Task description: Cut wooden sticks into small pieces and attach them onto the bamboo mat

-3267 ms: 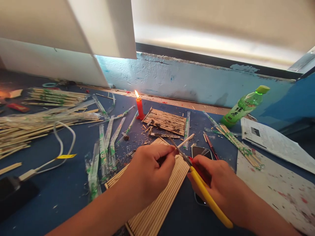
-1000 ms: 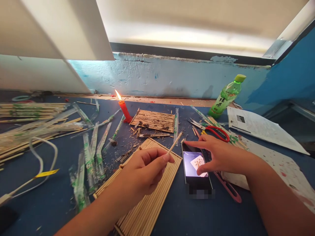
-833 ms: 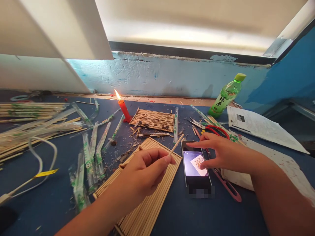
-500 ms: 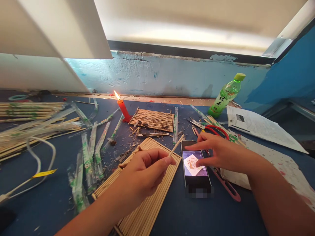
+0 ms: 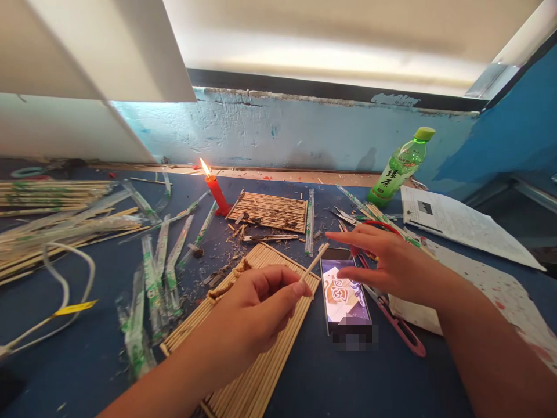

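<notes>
Left hand (image 5: pixel 256 307) pinched on thin stick (image 5: pixel 315 261), over near bamboo mat (image 5: pixel 261 371). Right hand (image 5: pixel 391 264) spread flat, fingertips on lit phone (image 5: pixel 346 296) right of mat. Judged: reference-check step; working the stick calls for a free right hand.

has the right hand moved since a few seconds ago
Yes. The right hand was over the phone, gripping yellow cutters at the stick; now it reaches in from the phone's right, empty, fingers spread over the lit screen.
</notes>
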Motion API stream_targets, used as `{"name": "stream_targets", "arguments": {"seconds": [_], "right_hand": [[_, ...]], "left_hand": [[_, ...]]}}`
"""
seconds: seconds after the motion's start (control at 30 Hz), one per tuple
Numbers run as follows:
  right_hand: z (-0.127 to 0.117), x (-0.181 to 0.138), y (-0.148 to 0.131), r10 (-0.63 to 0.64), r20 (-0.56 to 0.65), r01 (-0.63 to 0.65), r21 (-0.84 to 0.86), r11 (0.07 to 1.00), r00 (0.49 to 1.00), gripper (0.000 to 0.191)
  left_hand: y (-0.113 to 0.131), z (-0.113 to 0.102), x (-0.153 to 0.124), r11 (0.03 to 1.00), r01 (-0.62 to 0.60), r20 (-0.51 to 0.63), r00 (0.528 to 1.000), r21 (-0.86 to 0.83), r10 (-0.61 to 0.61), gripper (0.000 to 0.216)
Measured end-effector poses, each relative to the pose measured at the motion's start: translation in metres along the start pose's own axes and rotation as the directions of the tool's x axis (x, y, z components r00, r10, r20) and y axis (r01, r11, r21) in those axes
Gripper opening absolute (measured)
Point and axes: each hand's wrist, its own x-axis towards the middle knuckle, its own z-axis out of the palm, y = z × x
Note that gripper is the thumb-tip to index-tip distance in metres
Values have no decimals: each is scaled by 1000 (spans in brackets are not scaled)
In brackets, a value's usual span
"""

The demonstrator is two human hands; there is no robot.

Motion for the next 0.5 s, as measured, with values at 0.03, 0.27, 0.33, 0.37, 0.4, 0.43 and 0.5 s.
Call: {"name": "stream_targets", "arguments": {"seconds": [0.03,0.27,0.33,0.37,0.4,0.43,0.5], "right_hand": [[0,-1,-2,-45,-66,45,6,999,997,57],[19,0,-17,-345,-265,379,87,921,901,40],[27,2,-23,-407,-243,435,75,897,881,31],[31,3,-26,-430,-228,454,65,889,874,26],[33,4,-28,-445,-211,466,56,883,870,23],[35,5,-30,-453,-196,470,50,881,870,23],[37,6,-34,-458,-186,471,34,881,869,27]], "left_hand": [[1,1,-1,1000,1,-4,1000,21,-1,29],[0,8,-6,925,-80,-62,992,371,110,30],[-2,8,-6,883,-137,-41,984,449,174,31],[-3,8,-6,865,-159,-24,981,476,194,31],[-4,7,-5,846,-179,-10,977,502,213,31],[-6,7,-5,822,-202,4,972,533,236,30],[-9,6,-4,745,-246,25,955,620,295,31]]}}
